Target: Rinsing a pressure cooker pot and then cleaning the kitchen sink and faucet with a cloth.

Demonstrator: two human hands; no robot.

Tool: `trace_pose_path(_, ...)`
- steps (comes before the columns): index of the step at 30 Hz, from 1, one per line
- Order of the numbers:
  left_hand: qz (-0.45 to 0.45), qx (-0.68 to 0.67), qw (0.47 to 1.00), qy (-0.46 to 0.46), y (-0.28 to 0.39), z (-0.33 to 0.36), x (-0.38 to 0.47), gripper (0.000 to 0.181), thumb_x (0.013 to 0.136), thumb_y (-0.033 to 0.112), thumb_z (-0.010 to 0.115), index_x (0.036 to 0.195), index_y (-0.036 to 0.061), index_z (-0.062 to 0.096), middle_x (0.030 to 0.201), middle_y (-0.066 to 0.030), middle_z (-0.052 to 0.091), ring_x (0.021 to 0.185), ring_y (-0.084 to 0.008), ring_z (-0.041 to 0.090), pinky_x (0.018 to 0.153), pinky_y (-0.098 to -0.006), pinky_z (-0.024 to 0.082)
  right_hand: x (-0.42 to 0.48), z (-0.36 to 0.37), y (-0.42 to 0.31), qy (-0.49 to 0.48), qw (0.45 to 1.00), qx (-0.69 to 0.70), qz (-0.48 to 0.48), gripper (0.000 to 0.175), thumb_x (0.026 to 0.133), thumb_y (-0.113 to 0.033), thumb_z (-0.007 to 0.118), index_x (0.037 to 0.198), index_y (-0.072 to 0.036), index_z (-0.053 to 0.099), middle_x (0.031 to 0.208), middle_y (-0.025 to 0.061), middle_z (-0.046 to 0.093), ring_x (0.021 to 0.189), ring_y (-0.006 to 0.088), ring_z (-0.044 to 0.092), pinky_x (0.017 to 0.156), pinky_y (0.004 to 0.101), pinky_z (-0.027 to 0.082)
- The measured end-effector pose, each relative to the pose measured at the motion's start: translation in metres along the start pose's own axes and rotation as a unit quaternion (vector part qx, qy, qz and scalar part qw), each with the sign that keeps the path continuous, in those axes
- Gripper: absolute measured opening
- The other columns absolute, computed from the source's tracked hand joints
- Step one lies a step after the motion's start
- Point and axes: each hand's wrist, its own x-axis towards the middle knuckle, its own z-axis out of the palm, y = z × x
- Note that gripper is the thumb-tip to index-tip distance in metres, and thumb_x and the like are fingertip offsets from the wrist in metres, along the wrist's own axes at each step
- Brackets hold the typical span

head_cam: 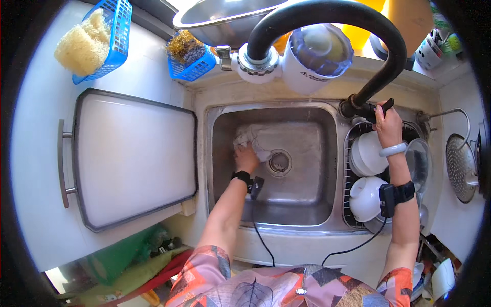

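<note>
In the stainless-steel sink [299, 138], my left hand [246, 158] is down on a crumpled, wet-looking white cloth [248, 135], its fingers partly lost against the folds. The cloth lies left of the drain [280, 162] and reaches its rim. My right hand [389, 124] grips the lever handle [389, 105] at the base of a black gooseneck faucet [326, 13]. A white tap-mounted water filter [307, 80] hangs at the spout end. No running water is visible.
Right of the sink, a black wire dish rack [347, 199] holds white bowls [368, 199] under my right forearm. A framed white board [136, 157] lies to the left. Blue baskets [119, 42] hold a loofah [84, 44] and scourers [188, 48]. A perforated metal skimmer [460, 167] hangs at right.
</note>
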Motion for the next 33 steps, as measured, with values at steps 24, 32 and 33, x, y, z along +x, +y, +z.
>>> trace_pose_path(24, 0.591, 0.118, 0.798, -0.006, 0.122, 0.013, -0.059, 0.020, 0.077, 0.020, 0.055, 0.090, 0.0112, 0.067, 0.101, -0.0067, 0.057, 0.106, -0.0257, 0.049, 0.079, -0.0404, 0.046, -0.161, -0.090, -0.042, -0.201, 0.977, 0.077, 0.013, 0.049, 0.078, 0.001, 0.059, 0.125, -0.003, 0.047, 0.106, 0.0152, 0.055, 0.075, 0.0227, 0.059, 0.066, 0.0308, 0.050)
trace_pose_path(32, 0.562, 0.335, 0.654, 0.380, 0.152, -0.135, -0.002, 0.024, 0.072, 0.018, 0.054, 0.091, 0.0091, 0.066, 0.106, -0.0025, 0.052, 0.107, -0.0213, 0.045, 0.091, -0.0325, 0.035, -0.160, -0.091, -0.053, -0.195, 0.978, 0.073, 0.007, 0.041, 0.078, 0.002, 0.058, 0.119, -0.001, 0.051, 0.106, 0.0145, 0.056, 0.075, 0.0220, 0.059, 0.067, 0.0302, 0.050)
trace_pose_path(33, 0.558, 0.340, 0.656, 0.378, 0.137, -0.135, 0.006, 0.024, 0.072, 0.018, 0.054, 0.091, 0.0091, 0.066, 0.106, -0.0025, 0.052, 0.107, -0.0213, 0.045, 0.091, -0.0325, 0.035, -0.160, -0.092, -0.055, -0.198, 0.977, 0.078, 0.003, 0.041, 0.078, 0.002, 0.058, 0.119, -0.001, 0.051, 0.106, 0.0145, 0.056, 0.075, 0.0220, 0.059, 0.067, 0.0302, 0.050)
